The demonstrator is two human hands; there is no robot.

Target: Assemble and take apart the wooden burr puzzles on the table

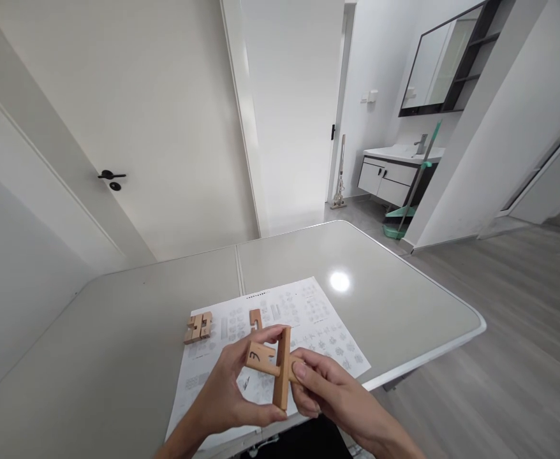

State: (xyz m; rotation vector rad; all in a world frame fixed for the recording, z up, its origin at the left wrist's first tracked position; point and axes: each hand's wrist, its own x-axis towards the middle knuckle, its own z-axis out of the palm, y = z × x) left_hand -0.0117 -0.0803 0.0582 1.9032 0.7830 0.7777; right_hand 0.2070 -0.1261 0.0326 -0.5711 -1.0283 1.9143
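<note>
Two wooden puzzle pieces are crossed between my hands above the table's front edge. My left hand point(235, 389) grips an upright wooden piece point(282, 376) by its two ends, fingers at the top and thumb at the bottom. The other piece, a notched wooden block marked with a 3 point(261, 358), passes crosswise through it. My right hand point(321, 382) pinches that block's right end between thumb and fingers. Behind my left fingers, a loose notched wooden piece point(256, 317) lies on the printed sheet point(309, 306). Several wooden pieces point(198, 327) sit grouped together at the sheet's left edge.
The sheet, printed with small diagrams, covers part of the grey table point(127, 344). A bright light reflection shows on the tabletop at right. Beyond stand a white door point(165, 127), a sink cabinet point(390, 175), a mop point(340, 172) and a green broom with dustpan point(395, 231).
</note>
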